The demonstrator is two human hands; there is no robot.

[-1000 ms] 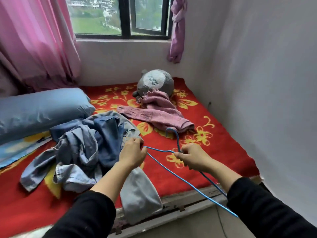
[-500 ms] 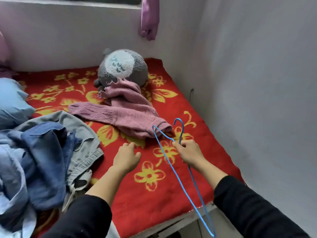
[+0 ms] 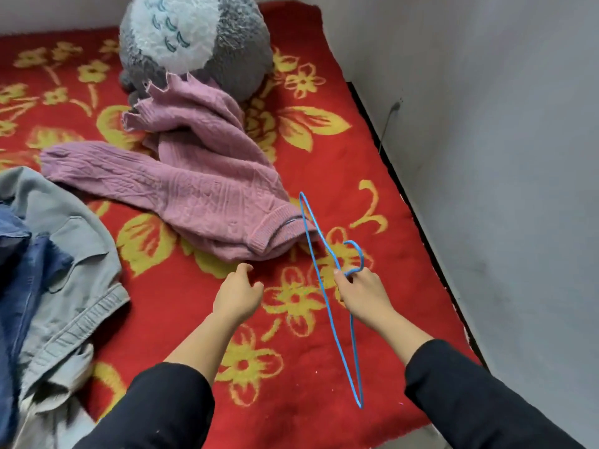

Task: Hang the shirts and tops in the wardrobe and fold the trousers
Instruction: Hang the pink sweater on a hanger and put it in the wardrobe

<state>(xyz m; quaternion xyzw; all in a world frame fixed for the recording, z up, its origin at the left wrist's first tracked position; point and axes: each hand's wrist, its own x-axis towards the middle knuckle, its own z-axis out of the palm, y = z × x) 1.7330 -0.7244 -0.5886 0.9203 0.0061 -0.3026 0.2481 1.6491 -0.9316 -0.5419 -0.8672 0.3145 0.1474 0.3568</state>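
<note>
1. Right hand (image 3: 363, 293) curled round the neck of a blue wire hanger (image 3: 338, 345), just below the hook.
2. Left hand (image 3: 238, 296) loosely curled, holding nothing, above the bed (image 3: 291, 400) near the hem of a pink sweater (image 3: 201, 189).
3. Far tip of the hanger over that hem.
4. Sweater sprawled toward the bed's far right corner, upper part against a grey plush toy (image 3: 194, 37).
5. Grey garment (image 3: 64, 254) and denim (image 3: 19, 270) heaped at the left edge.

I lose the grey and denim clothes (image 3: 64, 270) past the left edge; the plush toy's (image 3: 194, 37) top is cropped.
</note>
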